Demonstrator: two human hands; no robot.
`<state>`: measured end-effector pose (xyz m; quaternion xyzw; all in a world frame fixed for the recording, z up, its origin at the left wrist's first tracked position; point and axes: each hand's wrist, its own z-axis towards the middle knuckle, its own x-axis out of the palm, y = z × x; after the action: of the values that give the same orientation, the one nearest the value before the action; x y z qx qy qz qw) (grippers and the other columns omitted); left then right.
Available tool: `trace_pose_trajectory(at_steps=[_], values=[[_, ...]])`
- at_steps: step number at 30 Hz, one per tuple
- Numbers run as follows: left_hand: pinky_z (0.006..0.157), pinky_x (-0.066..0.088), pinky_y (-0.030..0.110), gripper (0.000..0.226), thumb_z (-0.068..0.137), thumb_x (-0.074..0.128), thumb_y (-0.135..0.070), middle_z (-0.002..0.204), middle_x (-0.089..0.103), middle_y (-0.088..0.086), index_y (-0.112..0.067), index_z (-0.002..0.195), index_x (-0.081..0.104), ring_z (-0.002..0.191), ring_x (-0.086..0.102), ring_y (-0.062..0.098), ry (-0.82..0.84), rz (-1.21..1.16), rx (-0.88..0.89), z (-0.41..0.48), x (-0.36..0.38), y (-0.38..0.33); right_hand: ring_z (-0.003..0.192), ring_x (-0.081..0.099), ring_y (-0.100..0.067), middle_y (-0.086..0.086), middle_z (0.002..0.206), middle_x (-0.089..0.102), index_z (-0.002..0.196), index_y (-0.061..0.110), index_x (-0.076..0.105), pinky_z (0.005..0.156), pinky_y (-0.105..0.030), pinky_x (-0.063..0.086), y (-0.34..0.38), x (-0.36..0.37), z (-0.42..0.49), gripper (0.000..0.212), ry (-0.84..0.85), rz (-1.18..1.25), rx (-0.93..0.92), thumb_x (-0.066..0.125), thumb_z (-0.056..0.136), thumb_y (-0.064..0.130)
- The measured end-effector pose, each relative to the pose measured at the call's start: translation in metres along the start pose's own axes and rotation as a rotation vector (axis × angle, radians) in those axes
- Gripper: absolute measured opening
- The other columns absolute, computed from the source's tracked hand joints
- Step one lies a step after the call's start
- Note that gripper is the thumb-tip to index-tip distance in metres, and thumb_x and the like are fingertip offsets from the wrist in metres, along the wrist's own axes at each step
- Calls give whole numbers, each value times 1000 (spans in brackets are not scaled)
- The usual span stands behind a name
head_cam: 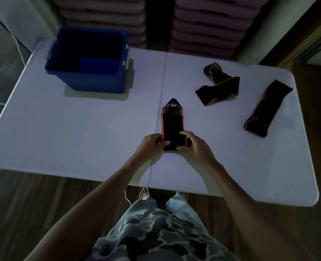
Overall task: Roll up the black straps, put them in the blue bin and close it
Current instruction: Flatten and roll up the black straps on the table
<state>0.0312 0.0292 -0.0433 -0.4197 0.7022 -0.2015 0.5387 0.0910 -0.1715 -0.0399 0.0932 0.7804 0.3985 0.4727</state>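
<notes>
At the bottom of the frame my patterned shorts (155, 234) and bare feet (145, 193) showed above the dark wood floor (24, 204). Just beyond them, near the lower centre, my left hand (152, 145) and my right hand (193, 144) were closed on the near end of a black strap (172, 127), one hand at each orange-trimmed edge, fingers curled over the top and thumbs on its face. That strap lay flat on the white table (80, 138) beside the centre seam, running straight away from me to a pointed, striped far end. Farther off, at the right of the frame, a second strap (265, 110) lay diagonally near the table's edge, and a third strap (218, 87) lay loosely bent to its left. At the upper left, the blue bin (92, 80) stood open on the table, well apart from all three straps; its dark inside was too dim for me to tell what it held. Stacked purple trays (203, 25) rose behind the table.
</notes>
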Motion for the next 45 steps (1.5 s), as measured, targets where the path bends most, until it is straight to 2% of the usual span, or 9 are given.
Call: trace_pose_trajectory(at_steps=[2,9,18,23,29,35,39,42,45], values=[[60,43,32,34,87,59,-40,81,66,12,-6,89,63,72,60,25,8,-3,-18,3,0,2,98,59,-5,11,128,54,136,43,35,83,-31,52,-2,0,-2,67,36,14,-1,65,78,59],[76,50,23,43,88,59,-29,101,62,-4,-29,129,50,86,60,11,-56,-104,97,-10,5,2,100,59,-9,3,125,53,141,29,38,83,-27,53,-9,1,1,68,57,29,-36,66,82,50],[101,37,22,55,75,75,-25,137,50,5,-19,127,57,123,49,15,-40,55,297,-6,0,16,91,57,-11,5,109,51,132,18,51,83,-40,53,-13,2,10,64,59,24,-5,67,80,52],[92,41,14,40,80,71,-28,125,58,5,-14,117,64,107,60,16,-61,2,241,5,1,12,105,51,-11,1,130,42,143,20,36,82,-32,49,-10,9,7,66,-33,7,-17,62,87,45],[76,38,16,31,83,65,-34,109,62,1,-20,111,65,81,55,7,-11,44,171,20,-5,6,124,44,-12,6,135,46,133,26,45,95,-33,44,-14,12,2,65,-36,-60,-28,72,74,35],[65,40,31,36,89,52,-47,76,60,3,-14,79,59,72,56,19,84,11,11,26,-10,-7,100,60,-9,8,113,54,122,22,54,81,-25,50,-13,-2,10,50,49,260,135,75,76,27],[65,42,35,48,87,38,-62,68,55,3,-19,68,46,70,55,26,89,34,-113,29,-4,-10,83,64,-10,7,94,66,107,22,61,69,-26,51,-13,-8,16,36,99,381,293,71,80,44],[75,50,39,52,79,37,-70,82,64,5,-22,95,50,83,62,24,8,-56,-75,23,2,-11,64,53,-8,8,73,57,85,16,59,54,-16,37,-4,-14,22,20,112,334,321,61,90,35],[87,45,32,53,86,52,-50,114,57,13,-20,129,46,102,57,24,-32,-68,-11,19,3,-15,63,50,-10,5,70,53,85,10,55,54,-23,35,2,-17,31,28,82,310,355,64,89,37]])
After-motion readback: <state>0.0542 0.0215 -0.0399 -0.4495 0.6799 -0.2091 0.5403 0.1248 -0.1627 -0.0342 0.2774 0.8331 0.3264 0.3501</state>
